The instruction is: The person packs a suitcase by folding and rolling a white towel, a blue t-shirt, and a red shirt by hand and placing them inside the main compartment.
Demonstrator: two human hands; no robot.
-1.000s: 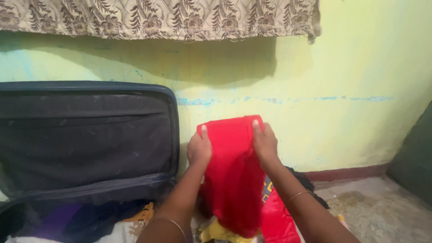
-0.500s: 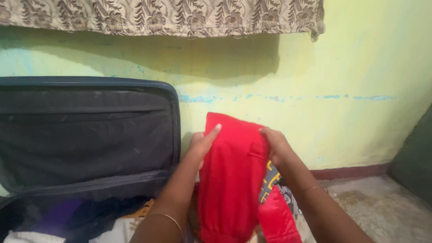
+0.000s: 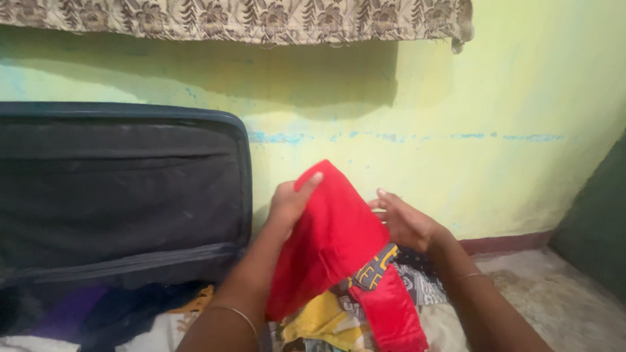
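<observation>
A red garment (image 3: 332, 244) with a yellow and dark patterned band hangs in front of me, low in the middle of the head view. My left hand (image 3: 290, 201) grips its upper left edge, thumb laid over the cloth. My right hand (image 3: 405, 223) is just right of the garment with its fingers spread, its fingertips beside the cloth; I cannot tell whether they touch it. A thin bangle sits on each wrist.
An open dark suitcase stands at the left, its lid (image 3: 124, 189) leaning against the green wall (image 3: 417, 111). Mixed clothes (image 3: 319, 322) lie piled under my hands. A patterned curtain (image 3: 261, 19) hangs along the top. Bare stone floor (image 3: 561, 300) shows at the right.
The red garment has sunk lower and folded leftward. My right hand has let go of its top edge and opened. My left hand still holds it.
</observation>
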